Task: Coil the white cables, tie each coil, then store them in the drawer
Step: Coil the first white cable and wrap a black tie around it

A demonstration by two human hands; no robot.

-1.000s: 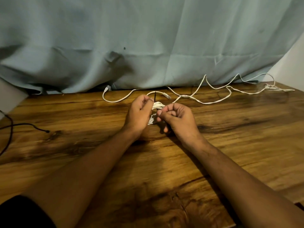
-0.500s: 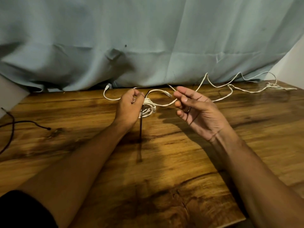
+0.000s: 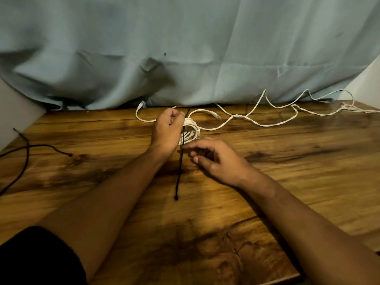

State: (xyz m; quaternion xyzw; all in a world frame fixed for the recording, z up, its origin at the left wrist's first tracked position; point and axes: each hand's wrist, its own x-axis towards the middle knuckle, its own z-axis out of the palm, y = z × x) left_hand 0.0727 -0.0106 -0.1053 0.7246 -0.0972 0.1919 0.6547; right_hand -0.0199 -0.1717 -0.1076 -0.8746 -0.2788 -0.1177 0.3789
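The coil [image 3: 190, 131] of flat white cable lies on the grained wooden table [image 3: 287, 161], near its far edge. The left hand [image 3: 167, 130] is curled closed around the coil's left side. A thin black tie [image 3: 180, 171] runs straight from the coil toward the table's near edge, ending in a small knob. The right hand [image 3: 213, 159], just in front of the coil, is blurred; its fingers are bent, and contact with the tie cannot be confirmed. A loose white cable [image 3: 267, 118] snakes along the far edge, below a wrinkled pale-blue cloth [image 3: 185, 48].

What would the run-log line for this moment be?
stage: tying first coil | left hand: holds white coil | right hand: at black tie, grip unclear | loose white cable: uncoiled on table
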